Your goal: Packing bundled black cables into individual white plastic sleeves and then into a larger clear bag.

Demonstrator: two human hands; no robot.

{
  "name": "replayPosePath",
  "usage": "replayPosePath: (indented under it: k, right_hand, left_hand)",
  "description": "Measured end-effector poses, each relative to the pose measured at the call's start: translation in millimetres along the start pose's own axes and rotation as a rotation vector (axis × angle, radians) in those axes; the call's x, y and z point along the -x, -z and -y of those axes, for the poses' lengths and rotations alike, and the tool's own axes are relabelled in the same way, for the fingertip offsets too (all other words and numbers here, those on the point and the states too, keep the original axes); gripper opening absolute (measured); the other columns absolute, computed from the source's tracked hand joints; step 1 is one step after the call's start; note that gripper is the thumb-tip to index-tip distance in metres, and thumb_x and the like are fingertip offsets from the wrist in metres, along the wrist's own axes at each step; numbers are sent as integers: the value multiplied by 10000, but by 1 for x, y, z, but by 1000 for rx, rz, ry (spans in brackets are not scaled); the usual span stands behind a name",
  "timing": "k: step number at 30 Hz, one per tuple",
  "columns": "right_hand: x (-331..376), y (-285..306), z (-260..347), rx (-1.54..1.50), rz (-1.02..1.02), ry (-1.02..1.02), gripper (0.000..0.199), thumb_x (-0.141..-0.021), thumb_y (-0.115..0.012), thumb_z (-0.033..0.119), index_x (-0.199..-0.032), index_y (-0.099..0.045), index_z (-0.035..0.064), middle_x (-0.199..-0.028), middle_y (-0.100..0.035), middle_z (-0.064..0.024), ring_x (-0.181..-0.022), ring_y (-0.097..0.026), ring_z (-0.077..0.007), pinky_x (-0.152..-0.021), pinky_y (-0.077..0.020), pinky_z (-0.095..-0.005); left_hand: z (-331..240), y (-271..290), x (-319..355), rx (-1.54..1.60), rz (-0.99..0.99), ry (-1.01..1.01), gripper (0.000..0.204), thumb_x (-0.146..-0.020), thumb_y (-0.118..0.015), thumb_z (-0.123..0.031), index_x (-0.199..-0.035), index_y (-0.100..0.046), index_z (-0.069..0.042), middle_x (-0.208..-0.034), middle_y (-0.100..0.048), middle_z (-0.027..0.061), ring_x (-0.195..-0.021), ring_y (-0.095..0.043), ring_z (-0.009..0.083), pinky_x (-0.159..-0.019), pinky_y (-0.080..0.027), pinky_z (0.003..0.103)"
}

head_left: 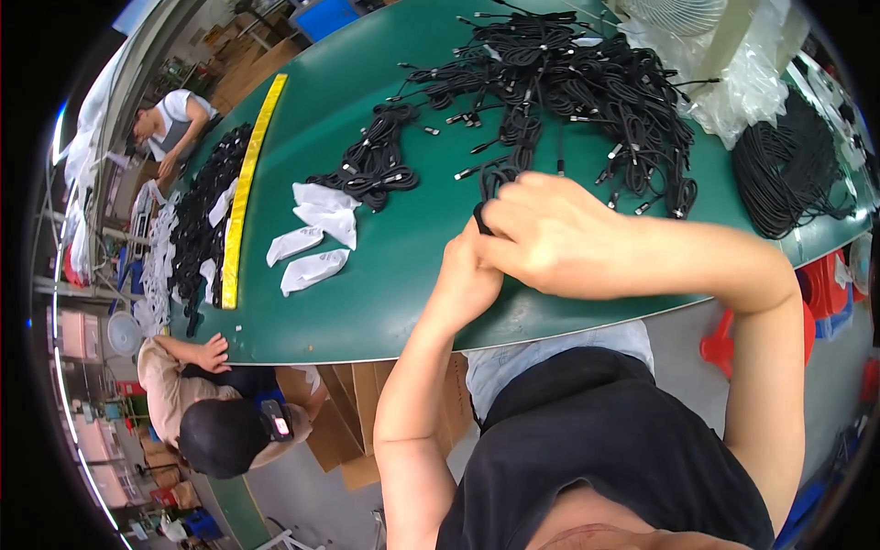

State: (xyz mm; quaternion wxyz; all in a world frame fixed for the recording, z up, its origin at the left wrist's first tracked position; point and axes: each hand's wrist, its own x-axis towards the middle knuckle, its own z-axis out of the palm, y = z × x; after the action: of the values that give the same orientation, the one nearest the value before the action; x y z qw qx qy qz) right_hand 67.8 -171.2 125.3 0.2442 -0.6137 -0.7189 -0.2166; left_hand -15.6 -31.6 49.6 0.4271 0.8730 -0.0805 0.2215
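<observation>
We see both hands meet just above the near edge of the green tabletop [385, 275]. The right hand [550, 229] lies over the left hand [467, 275], and the fingers of both close narrowly on a small coil of black cable [484, 206]; only a loop of it shows above the knuckles. The coil sits near the front middle of the tabletop, just short of the big tangled heap of black cables [568, 82] that fills the far right part. A smaller bundle of cables [371, 165] lies to the left of the heap, and four white pouches [316, 238] lie just below it. Between the pouches and our hands we find a bare green stretch reaching to the near rim. A yellow strip [246, 183] runs along the left part, with more black cables [197, 229] beyond it. Another coil pile [788, 174] rests at the right edge, beside clear plastic bags [742, 82]. A co-worker's hand [215, 353] rests at the near left corner.
</observation>
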Motion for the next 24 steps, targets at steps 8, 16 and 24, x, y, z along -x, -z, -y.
replayPosePath:
  k: [8, 16, 24]
  right_hand:
    - [44, -16, 15, -521, -175, -469, 160, -756, -670, 14, -907, -623, -11, -819, -605, -104, -685, -593, -219, -597, -473, -296]
    - [49, -5, 13, -625, -19, -748, 65, -816, -639, 63, -840, -634, 3, -725, -581, -69, -619, -543, -158, -560, -432, -275]
    - [55, -4, 6, -1016, 73, -911, 88, -832, -645, 89, -851, -640, 4, -724, -581, -21, -656, -511, -93, -590, -419, -251]
  left_hand:
    - [-22, 3, 22, 670, 25, 490, 198, -950, -483, -223, -915, -468, -29, -621, -491, 18, -435, -445, 80, -360, -342, 208]
    - [-26, -2, 30, 756, -7, 529, 209, -937, -505, -237, -914, -460, -34, -632, -470, 23, -439, -422, 75, -352, -327, 201]
    - [-33, -8, 41, 1598, 204, 475, 310, -919, -530, -296, -807, -410, -33, -652, -436, 77, -456, -417, 107, -334, -304, 195]
